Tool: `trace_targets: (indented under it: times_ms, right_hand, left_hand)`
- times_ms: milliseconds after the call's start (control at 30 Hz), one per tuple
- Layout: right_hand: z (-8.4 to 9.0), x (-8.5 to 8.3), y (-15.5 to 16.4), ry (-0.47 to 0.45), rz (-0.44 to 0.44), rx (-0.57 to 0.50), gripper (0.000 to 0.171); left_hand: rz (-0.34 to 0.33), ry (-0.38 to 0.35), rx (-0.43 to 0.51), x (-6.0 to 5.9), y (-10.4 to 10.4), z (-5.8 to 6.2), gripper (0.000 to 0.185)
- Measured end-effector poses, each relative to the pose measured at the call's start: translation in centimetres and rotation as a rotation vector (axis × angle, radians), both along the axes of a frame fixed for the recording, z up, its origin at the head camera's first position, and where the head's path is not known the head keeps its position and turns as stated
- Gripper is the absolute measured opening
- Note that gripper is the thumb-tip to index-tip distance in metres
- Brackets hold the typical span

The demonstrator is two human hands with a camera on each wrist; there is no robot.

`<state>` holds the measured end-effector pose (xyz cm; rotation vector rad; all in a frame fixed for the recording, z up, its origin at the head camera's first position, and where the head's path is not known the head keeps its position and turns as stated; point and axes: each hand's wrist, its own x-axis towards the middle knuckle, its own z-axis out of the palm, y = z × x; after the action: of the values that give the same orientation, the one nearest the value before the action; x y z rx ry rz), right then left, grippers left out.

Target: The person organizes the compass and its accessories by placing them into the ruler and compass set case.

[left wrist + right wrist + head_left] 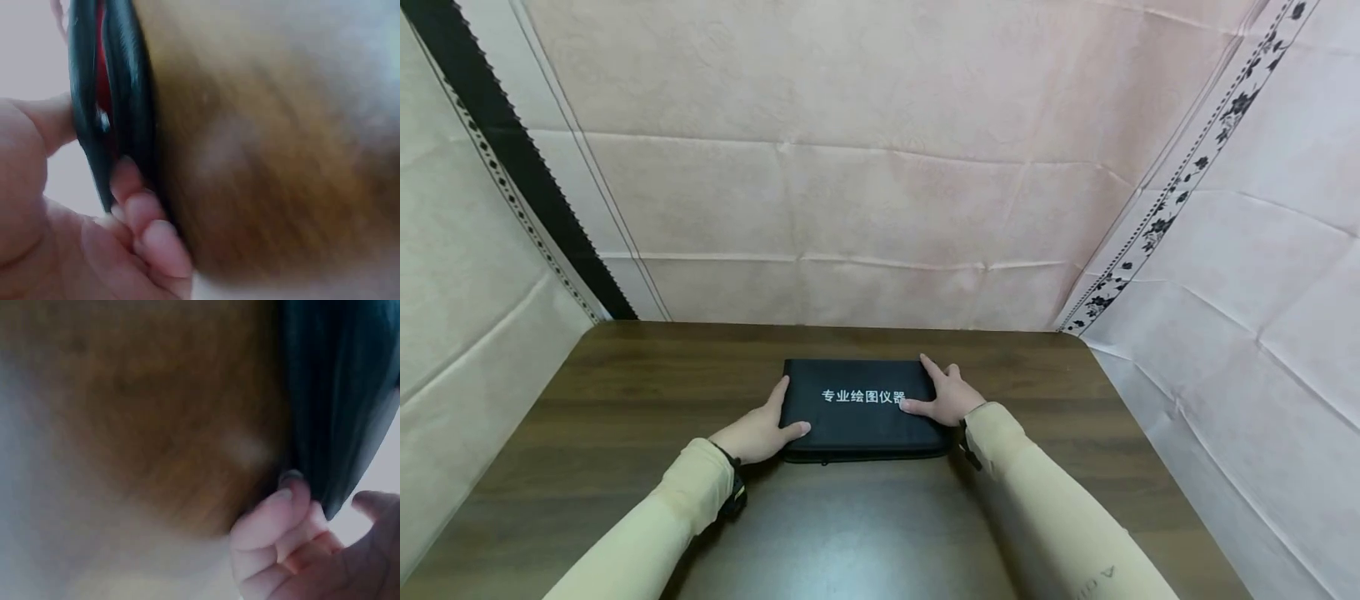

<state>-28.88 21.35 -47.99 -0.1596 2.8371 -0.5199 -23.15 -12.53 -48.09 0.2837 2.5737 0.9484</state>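
A dark brown wooden table (625, 392) stands in a corner hung with creased pale pink cloth (865, 125). A black band (512, 154) crosses the left wall, and a black flower border (1180, 179) runs down the right.

case (857, 417): black, with a line of white characters across the lid; a red strip shows in the seam in the left wrist view
desk (662, 375): dark brown wood grain
sleeves (1045, 500): pale beige
back cloth (865, 192): pinkish, faint mottled texture with fold creases
right cloth border (1180, 179): white with a black floral band
left cloth border (512, 150): black stripe with a dotted edge
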Motion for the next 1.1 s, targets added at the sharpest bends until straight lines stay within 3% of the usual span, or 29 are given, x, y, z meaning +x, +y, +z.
trace_targets:
  times_ms: [200, 433, 567, 867, 1100]
  right_hand:
    - [0.0, -1.4, 1.1, -0.105, -0.003, -0.069, 0.107]
    - [0.5, -1.5, 1.3, -0.132, 0.008, -0.108, 0.104]
    - [0.3, -1.5, 1.2, -0.118, 0.008, -0.106, 0.104]
    - [-0.5, -1.6, 1.5, -0.099, 0.008, -0.113, 0.104]
    - [-0.2, -1.6, 1.4, -0.102, 0.007, -0.131, 0.104]
  left_hand:
    - [-0.012, 0.163, -0.160, 1.5, 1.5, 0.7, 0.083]
    - [0.047, 0.302, -0.373, 3.1, 4.1, 0.5, 0.124]
    - [0.096, 0.375, -0.469, 3.5, 5.1, 0.0, 0.126]
    - [0.122, 0.429, -0.560, 4.2, 5.9, -0.4, 0.121]
    - [0.099, 0.415, -0.523, 4.2, 5.6, -0.1, 0.109]
